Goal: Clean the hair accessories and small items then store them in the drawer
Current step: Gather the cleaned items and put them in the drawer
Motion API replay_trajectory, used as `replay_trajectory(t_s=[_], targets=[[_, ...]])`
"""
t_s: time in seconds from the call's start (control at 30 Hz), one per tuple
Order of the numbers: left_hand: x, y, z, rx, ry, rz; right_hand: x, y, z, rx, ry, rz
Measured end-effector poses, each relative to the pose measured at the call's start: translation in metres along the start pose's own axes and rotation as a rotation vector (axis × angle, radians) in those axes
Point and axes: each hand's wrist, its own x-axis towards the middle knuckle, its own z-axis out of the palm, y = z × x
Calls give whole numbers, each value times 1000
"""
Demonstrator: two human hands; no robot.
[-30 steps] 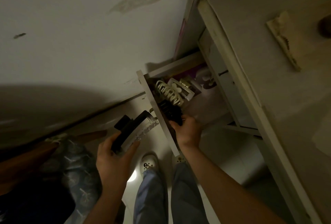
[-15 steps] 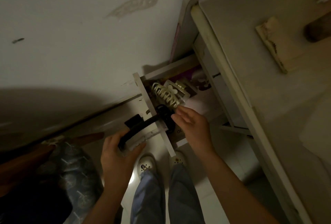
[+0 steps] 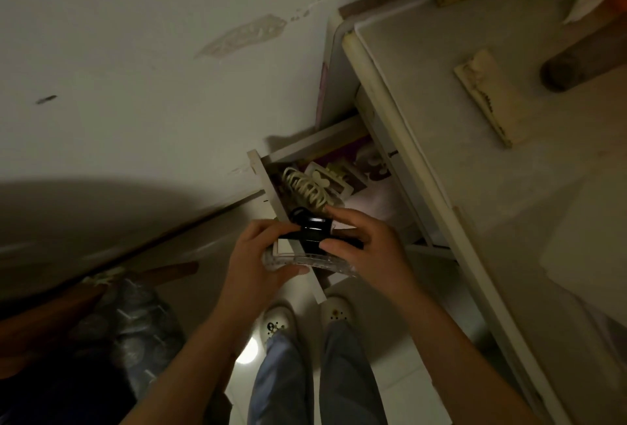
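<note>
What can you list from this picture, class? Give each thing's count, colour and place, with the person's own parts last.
drawer: one, white, pulled open from the desk
cream hair claw: one, inside the drawer
black hair clip: one, held above the drawer front
clear hair clip: one, see-through, under the black one
desk: one, pale, right
wooden block: one, pale, on the desk
shoes: two, white, on the floor
left hand: holds both clips
right hand: pinches the black hair clip

Two hands point(image 3: 258, 261) point(image 3: 366, 248) are showing at lower centre, one cream claw clip point(image 3: 305, 190) is lying in one open drawer point(image 3: 268, 183), two white shoes point(image 3: 276, 321) point(image 3: 336, 311) are standing below.
</note>
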Motion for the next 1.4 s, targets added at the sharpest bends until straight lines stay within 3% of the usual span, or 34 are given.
replay_trajectory(t_s=[0.27,0.43,0.53,0.73,0.93,1.2,1.4], targets=[[6,-3,3,-19,-31,66,-3,8,-3,-24,60,8],[-2,-6,19,-56,144,-163,-2,20,-4,49,193,51],[-5,-16,32,11,117,-270,6,28,-2,123,312,115],[-4,-29,48,252,46,-173,44,27,20,214,451,180],[0,-44,49,342,11,-198,71,12,46,228,392,170],[-1,-48,48,317,18,-187,91,18,54,-23,418,136],[-1,-51,49,310,15,-178,95,31,46,-165,316,145]])
